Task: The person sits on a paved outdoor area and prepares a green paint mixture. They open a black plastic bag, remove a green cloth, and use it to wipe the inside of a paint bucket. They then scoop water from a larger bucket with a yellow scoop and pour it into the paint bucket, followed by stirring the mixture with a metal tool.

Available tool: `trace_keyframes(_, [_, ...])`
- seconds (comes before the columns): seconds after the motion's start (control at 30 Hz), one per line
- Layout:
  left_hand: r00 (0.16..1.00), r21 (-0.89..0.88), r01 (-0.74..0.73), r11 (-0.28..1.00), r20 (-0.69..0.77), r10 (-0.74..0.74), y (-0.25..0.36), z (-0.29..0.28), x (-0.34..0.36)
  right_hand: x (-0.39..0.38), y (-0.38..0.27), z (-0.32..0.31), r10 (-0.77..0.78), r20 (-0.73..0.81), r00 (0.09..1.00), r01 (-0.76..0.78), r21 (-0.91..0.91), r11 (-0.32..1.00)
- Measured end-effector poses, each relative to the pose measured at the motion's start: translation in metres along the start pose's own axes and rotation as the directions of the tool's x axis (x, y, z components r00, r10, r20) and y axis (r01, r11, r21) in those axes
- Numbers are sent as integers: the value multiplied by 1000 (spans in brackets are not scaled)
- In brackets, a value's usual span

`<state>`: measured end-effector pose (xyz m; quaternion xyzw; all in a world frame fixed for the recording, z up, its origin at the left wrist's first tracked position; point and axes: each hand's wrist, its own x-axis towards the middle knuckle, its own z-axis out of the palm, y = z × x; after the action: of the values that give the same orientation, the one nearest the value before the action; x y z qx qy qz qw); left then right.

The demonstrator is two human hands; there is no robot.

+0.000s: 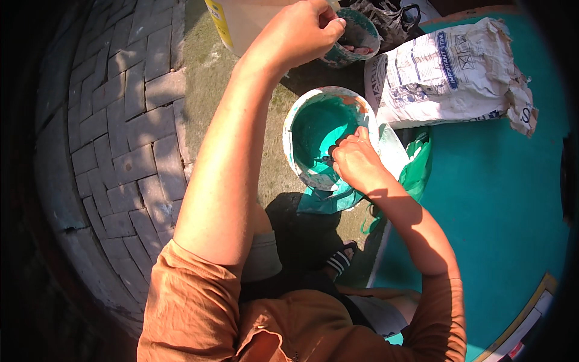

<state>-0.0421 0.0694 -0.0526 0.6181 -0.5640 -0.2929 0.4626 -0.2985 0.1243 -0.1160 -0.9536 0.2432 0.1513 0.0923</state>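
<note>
A white bucket (pixel 287 136) smeared with paint stands before me, with wet teal paint (pixel 330 128) inside. My right hand (pixel 360 160) reaches over its right rim, fingers closed around a thin dark piece that dips toward the paint; most of that piece is hidden. Farther off, my left hand (pixel 306 33) is closed at the top edge of the view, beside a pale translucent container (pixel 244 21) with a yellow label. What its fingers grip, if anything, is hidden. A smaller teal-stained bucket (pixel 372 37) holding some brownish pieces sits just right of my left hand.
At the upper right, a crumpled white paper sack (pixel 422 72) lies on a large teal surface (pixel 488 199). Black plastic (pixel 395 21) is bunched behind it. Green plastic (pixel 417 166) lies right of the white bucket. Brick paving (pixel 129 163) runs along the left.
</note>
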Motion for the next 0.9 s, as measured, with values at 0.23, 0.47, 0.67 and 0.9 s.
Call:
trace_keyframes(0.23, [998, 58, 68, 996, 0, -68, -5, 7, 3, 12, 36, 0, 79, -101, 992, -107, -307, 946])
trace_keyframes(0.47, [1000, 71, 15, 997, -16, -13, -7, 10, 5, 26, 46, 5, 99, -315, 944, -132, -84, 988])
trace_keyframes(0.67, [1000, 58, 4, 998, -6, -3, -10, 12, 5, 25, 12, 10, 154, -169, 974, -122, 183, 975])
trace_keyframes(0.9, [1000, 75, -6, 997, -20, 8, -13, 12, 5, 6, 15, -2, 22, 47, 999, -29, 145, 989])
